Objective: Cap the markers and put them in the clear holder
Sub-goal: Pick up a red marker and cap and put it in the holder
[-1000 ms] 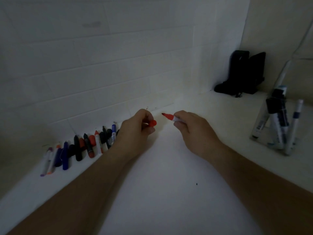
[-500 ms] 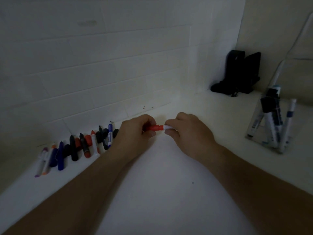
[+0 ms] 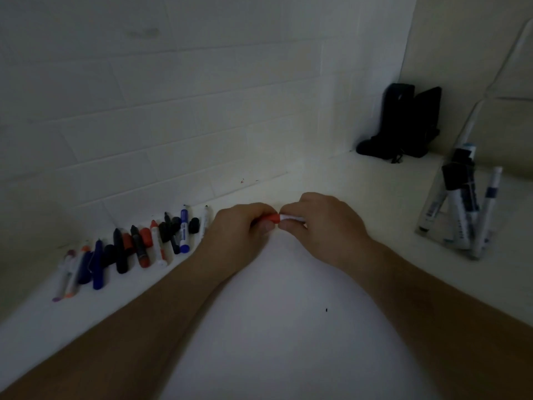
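Stretching across the whole shot is a plain white table (image 3: 274, 327), with a clear plastic holder (image 3: 432, 203) at the right edge that's already got several capped markers (image 3: 461, 215) standing in it. Along the tiled wall on the left lies a messy row of loose markers and caps (image 3: 138, 249). Dead center, the left hand (image 3: 239, 235) pinches a red cap (image 3: 272, 218) while the right hand (image 3: 326, 229) grips the white marker barrel (image 3: 291, 217), cap seated on the tip.

Both forearms bare to the frame edge, no sleeves showing. left hand (image 3: 240, 230) and right hand (image 3: 323, 223) bare: no gloves, rings, watch.
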